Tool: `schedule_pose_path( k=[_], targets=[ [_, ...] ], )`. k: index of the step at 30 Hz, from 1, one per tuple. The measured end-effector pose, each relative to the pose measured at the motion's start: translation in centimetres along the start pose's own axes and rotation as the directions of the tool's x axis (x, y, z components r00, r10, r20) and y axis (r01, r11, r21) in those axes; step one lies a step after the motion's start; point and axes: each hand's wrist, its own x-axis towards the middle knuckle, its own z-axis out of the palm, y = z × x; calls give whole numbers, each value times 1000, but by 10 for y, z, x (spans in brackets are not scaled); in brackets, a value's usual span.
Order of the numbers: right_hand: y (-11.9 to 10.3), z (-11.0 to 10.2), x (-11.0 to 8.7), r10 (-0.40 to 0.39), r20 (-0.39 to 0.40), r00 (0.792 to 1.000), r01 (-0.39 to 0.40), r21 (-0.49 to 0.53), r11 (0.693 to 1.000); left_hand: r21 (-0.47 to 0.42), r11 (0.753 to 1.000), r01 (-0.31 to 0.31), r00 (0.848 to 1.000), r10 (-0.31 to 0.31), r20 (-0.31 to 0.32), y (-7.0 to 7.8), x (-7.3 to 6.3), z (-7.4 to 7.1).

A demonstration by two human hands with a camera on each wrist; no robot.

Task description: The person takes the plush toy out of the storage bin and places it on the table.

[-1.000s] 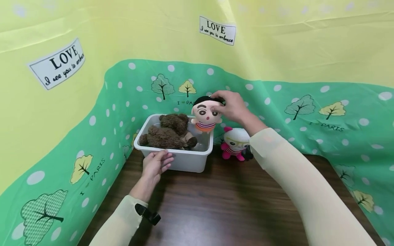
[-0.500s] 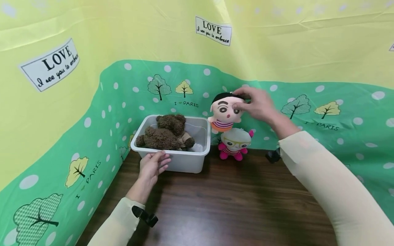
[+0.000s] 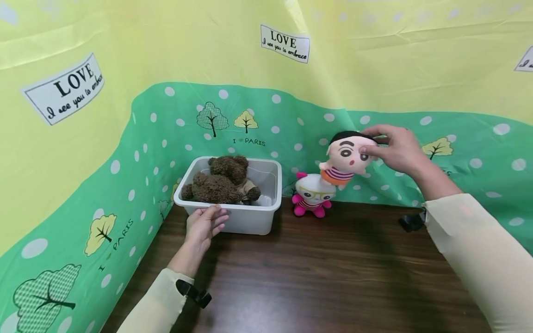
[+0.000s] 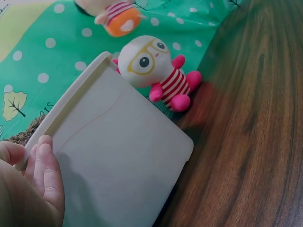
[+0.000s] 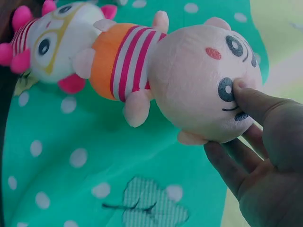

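In the head view, my right hand (image 3: 397, 148) grips a plush doll (image 3: 349, 156) by its head, thumb on the face. The doll has black hair, a striped top and orange shorts, and it hangs in the air above the table. Just below and left of it sits a white-headed plush toy (image 3: 313, 194) with yellow glasses and pink limbs. My left hand (image 3: 204, 225) pinches the front rim of a light grey plastic bin (image 3: 254, 219), the thumb on top of the rim. Inside the bin lies a brown teddy bear (image 3: 216, 187).
A dark wood-grain table (image 3: 316, 273) carries the bin and the white-headed toy. Behind and at the left hangs a green and yellow printed cloth (image 3: 233, 108), close to the bin's back.
My right hand has carried the plush doll rightward, from over the bin's right side to the upper right of the white-headed toy. The left hand stays on the bin's rim.
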Motion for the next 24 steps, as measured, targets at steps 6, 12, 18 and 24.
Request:
schedule_pose_path(
  k=[6,12,18,24],
  targets=[
    [30,-6,-13,41,23,999,-40,-45,998,1,1000,-1,1000,1,1,1,-1,0],
    [58,1,-22,79,52,996,-75,-65,995,2,1000,-1,1000,1,5,1,-1,0],
    [85,15,-28,88,73,993,-83,-68,994,12,1000,2,1000,-2,-3,0,-2,1],
    [114,36,-30,97,108,989,-88,-87,992,11,1000,-1,1000,1,1,-1,-2,0]
  ],
)
